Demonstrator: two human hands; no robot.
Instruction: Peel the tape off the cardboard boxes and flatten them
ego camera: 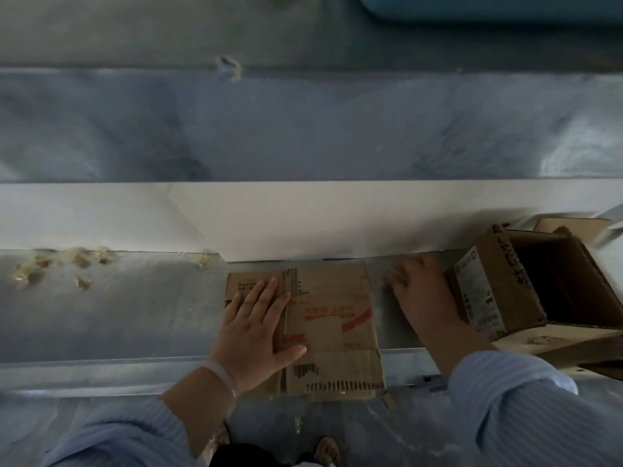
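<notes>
At 6 o'clock, nearest the camera, two pale blue striped sleeves (519,402) enter the view. A sandalled foot (328,450) shows on the floor between them. The left hand (259,332) lies palm down with its fingers straight and slightly spread. It presses on the left part of the flattened cardboard box (333,318), and a pale bracelet (220,375) circles its wrist. The flattened box lies on the grey tabletop (135,315) just below centre, and its near edge overhangs the tabletop's near lip.

At about 4 o'clock the right hand (418,294) reaches forward between the flattened box and an open cardboard box (505,291). It is smeared by motion, so it is impossible to tell how its fingers lie or whether they touch the box. The open box lies tipped on its side with its dark mouth facing up and right and a white label (478,298) on its near wall. The picture's right edge cuts it off.

At 9 o'clock, along the tabletop's far edge, lie crumpled yellowish tape scraps (81,261), well apart from both boxes. Beyond them a white band (303,224) runs across the view, then blurred blue-grey surfaces. A blue object (488,8) is cropped at 1 o'clock.
</notes>
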